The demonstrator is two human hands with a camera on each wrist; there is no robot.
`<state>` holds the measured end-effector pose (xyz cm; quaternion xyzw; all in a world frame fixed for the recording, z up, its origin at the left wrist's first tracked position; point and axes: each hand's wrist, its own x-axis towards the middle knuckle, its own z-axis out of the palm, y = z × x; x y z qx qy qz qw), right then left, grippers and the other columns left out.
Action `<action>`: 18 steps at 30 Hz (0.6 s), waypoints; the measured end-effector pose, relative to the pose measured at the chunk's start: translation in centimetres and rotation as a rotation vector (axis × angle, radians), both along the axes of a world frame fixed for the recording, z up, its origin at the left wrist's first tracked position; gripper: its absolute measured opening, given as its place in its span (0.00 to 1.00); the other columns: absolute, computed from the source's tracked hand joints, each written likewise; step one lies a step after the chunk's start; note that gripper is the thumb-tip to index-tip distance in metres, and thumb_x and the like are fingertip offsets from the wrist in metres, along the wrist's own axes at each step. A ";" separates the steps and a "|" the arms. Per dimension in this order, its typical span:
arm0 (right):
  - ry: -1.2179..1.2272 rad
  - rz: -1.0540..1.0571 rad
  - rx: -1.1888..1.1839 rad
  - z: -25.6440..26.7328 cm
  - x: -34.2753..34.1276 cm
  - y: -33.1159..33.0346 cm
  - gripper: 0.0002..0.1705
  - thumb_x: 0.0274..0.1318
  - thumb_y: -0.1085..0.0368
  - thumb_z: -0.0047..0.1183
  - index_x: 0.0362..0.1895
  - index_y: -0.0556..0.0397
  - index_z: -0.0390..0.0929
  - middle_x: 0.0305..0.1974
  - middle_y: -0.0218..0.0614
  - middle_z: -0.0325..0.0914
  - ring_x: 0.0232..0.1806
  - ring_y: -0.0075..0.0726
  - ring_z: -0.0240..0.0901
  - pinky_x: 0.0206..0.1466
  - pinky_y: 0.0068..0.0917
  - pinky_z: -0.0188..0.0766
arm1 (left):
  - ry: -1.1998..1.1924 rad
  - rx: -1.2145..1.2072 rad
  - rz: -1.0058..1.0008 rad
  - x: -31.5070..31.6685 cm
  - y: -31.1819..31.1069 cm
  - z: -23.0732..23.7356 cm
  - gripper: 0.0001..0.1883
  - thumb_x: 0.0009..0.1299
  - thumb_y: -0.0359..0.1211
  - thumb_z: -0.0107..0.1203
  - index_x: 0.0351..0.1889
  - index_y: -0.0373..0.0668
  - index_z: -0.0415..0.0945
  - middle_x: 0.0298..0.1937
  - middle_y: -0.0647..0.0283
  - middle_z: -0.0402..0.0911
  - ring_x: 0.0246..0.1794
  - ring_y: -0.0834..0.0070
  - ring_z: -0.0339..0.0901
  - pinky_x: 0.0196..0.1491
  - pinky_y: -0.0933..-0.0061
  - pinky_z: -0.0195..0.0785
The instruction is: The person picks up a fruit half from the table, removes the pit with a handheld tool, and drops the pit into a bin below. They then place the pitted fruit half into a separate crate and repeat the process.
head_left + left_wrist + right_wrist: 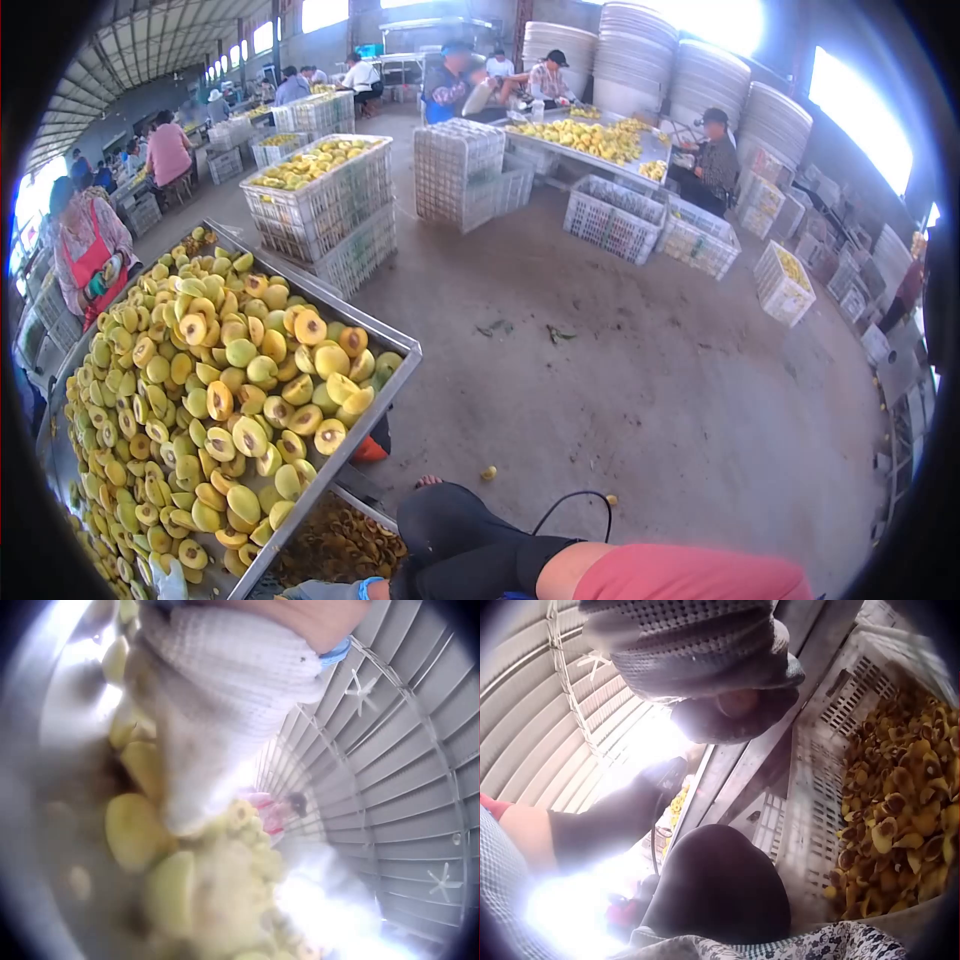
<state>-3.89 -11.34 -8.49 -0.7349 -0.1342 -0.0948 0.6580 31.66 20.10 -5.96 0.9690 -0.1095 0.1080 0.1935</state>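
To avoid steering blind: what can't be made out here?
- Left hand: blur and glare leave its fingers unclear in the left wrist view.
- Right hand: shadow and blur obscure the brownish round patch at its fingers, right wrist view.
- Crate of fruit pieces: cut off by the right wrist view's right edge.
- Far workers: too small in the head view.

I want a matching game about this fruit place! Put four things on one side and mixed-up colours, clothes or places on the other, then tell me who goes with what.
Things:
1. Biggest heap of fruit halves
2. Brownish-yellow fruit pieces in the right wrist view
3. Apron at the far left
4. Left hand

Matches:
A. Red
B. Inside a white crate
C. Wearing a pale knitted glove
D. On a metal table

Pairs: 1-D, 2-B, 3-A, 4-C
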 end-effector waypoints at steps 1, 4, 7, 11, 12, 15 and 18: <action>0.002 0.015 0.003 -0.2 0.1 -0.3 0.20 0.51 0.55 0.64 0.45 0.51 0.81 0.38 0.45 0.82 0.36 0.44 0.75 0.44 0.40 0.72 | 0.003 -0.127 0.029 -2.2 -1.6 2.0 0.30 0.79 0.53 0.43 0.69 0.42 0.67 0.59 0.56 0.76 0.50 0.64 0.75 0.50 0.67 0.71; 0.019 0.054 0.006 1.1 -1.0 -0.7 0.24 0.51 0.55 0.67 0.51 0.49 0.81 0.42 0.44 0.84 0.41 0.43 0.79 0.47 0.40 0.74 | 0.037 -0.526 0.014 -8.5 -5.3 6.2 0.30 0.79 0.54 0.43 0.69 0.43 0.67 0.57 0.57 0.76 0.47 0.67 0.76 0.46 0.70 0.71; 0.195 0.134 0.180 1.6 -0.9 -0.1 0.22 0.73 0.51 0.44 0.47 0.59 0.77 0.38 0.46 0.81 0.37 0.33 0.70 0.46 0.36 0.69 | 0.141 -0.871 -0.068 -14.8 -8.5 8.7 0.30 0.79 0.54 0.43 0.68 0.44 0.67 0.55 0.58 0.77 0.43 0.69 0.76 0.42 0.72 0.71; 0.152 0.032 0.210 3.2 -0.7 -0.8 0.19 0.74 0.56 0.44 0.51 0.59 0.75 0.40 0.48 0.82 0.38 0.33 0.70 0.46 0.36 0.70 | 0.288 -1.104 -0.168 -22.1 -11.9 10.0 0.29 0.79 0.55 0.42 0.68 0.45 0.67 0.53 0.60 0.78 0.39 0.72 0.76 0.36 0.75 0.70; 0.179 0.052 0.240 4.2 -0.7 -1.3 0.19 0.75 0.56 0.44 0.53 0.59 0.74 0.41 0.47 0.82 0.39 0.32 0.69 0.48 0.35 0.70 | 0.321 -1.142 -0.187 -23.2 -12.6 9.6 0.29 0.79 0.55 0.42 0.68 0.45 0.67 0.52 0.60 0.78 0.38 0.73 0.76 0.35 0.75 0.70; 0.108 0.038 0.225 4.4 -0.1 -1.4 0.19 0.75 0.57 0.44 0.59 0.58 0.73 0.43 0.43 0.83 0.41 0.32 0.70 0.51 0.31 0.70 | 0.296 -1.266 -0.103 -26.1 -16.6 7.9 0.28 0.78 0.56 0.44 0.68 0.48 0.68 0.44 0.65 0.79 0.25 0.84 0.70 0.21 0.87 0.56; 0.181 -0.011 0.354 3.3 1.1 -0.8 0.20 0.74 0.61 0.44 0.62 0.58 0.73 0.53 0.38 0.81 0.53 0.31 0.73 0.60 0.28 0.70 | 0.391 -1.504 -0.139 -28.1 -18.5 9.2 0.27 0.79 0.53 0.43 0.67 0.46 0.68 0.41 0.66 0.79 0.23 0.86 0.68 0.20 0.88 0.54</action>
